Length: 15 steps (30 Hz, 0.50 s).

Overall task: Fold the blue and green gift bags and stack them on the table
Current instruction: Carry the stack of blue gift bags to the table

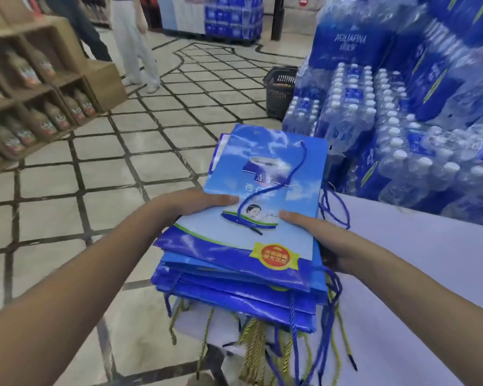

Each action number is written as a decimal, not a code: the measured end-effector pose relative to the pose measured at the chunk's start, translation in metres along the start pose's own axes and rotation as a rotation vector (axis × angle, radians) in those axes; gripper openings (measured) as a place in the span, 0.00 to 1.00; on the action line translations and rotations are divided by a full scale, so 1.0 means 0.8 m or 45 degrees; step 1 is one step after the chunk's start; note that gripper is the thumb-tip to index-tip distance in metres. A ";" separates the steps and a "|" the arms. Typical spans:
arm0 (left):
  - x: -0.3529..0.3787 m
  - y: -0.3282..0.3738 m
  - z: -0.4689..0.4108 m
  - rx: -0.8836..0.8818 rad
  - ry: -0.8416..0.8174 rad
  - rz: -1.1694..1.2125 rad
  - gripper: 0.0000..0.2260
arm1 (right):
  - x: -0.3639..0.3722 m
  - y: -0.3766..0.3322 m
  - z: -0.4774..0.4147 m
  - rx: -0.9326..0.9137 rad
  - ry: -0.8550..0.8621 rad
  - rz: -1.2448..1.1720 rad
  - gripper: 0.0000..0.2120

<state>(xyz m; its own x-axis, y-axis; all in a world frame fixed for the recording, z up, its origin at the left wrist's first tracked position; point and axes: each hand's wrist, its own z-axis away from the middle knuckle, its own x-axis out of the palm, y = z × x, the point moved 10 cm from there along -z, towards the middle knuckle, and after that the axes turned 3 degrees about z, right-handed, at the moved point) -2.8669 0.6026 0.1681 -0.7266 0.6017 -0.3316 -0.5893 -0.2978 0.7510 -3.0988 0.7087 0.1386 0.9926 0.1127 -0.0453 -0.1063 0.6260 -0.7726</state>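
Head view: your left grip [191, 202] and right grip [328, 239] are pinching the bag stack [251, 243] by its sides at the desk [418, 274] corner; glossy, probably slippery; support underneath.

Shop aisle, noted outward from the bottled-water stack [374, 121].
Black basket [280, 91] on the tiled floor [123, 168], just left of the stack's foot. Wooden display shelf [39, 87] with brown bottles, well left of the stack. Beyond the stack: dark pillar [280, 18], second pallet of water packs [232, 18], two persons [134, 43] standing, legs only in view. One pack in the stack reads AQUAFINA.
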 end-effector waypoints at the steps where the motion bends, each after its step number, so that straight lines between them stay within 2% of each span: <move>1: 0.000 -0.002 -0.003 0.006 0.000 -0.040 0.14 | -0.001 0.001 -0.004 -0.032 -0.009 0.004 0.37; 4: -0.008 -0.008 -0.003 0.002 0.049 -0.110 0.33 | -0.003 0.000 -0.008 -0.058 -0.045 0.041 0.37; 5: -0.009 -0.008 0.004 -0.001 0.068 -0.127 0.33 | -0.004 0.002 -0.010 -0.031 -0.036 0.058 0.39; 7: -0.010 -0.002 0.026 0.033 0.120 -0.096 0.24 | -0.007 0.005 -0.001 0.018 0.023 0.104 0.47; 8: -0.012 0.003 0.039 0.046 0.165 -0.090 0.24 | -0.010 0.006 0.006 0.026 0.059 0.130 0.51; 9: -0.021 0.010 0.051 0.075 0.249 -0.099 0.30 | -0.014 0.004 0.019 0.018 0.106 0.179 0.51; 11: -0.042 0.028 0.076 0.171 0.434 -0.183 0.44 | -0.024 -0.008 0.059 -0.042 0.252 0.296 0.44; 12: -0.052 0.038 0.088 0.241 0.518 -0.237 0.44 | -0.028 -0.014 0.080 -0.081 0.306 0.343 0.40; 15: -0.016 0.077 0.154 0.490 0.595 -0.640 0.31 | -0.043 -0.031 0.122 -0.211 0.451 0.532 0.36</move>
<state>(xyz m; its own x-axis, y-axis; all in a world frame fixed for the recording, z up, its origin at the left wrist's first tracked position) -2.8503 0.6678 0.2886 -0.5288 0.1969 -0.8256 -0.7849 0.2566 0.5639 -3.1363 0.7646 0.2210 0.8303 0.0410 -0.5558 -0.5118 0.4511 -0.7312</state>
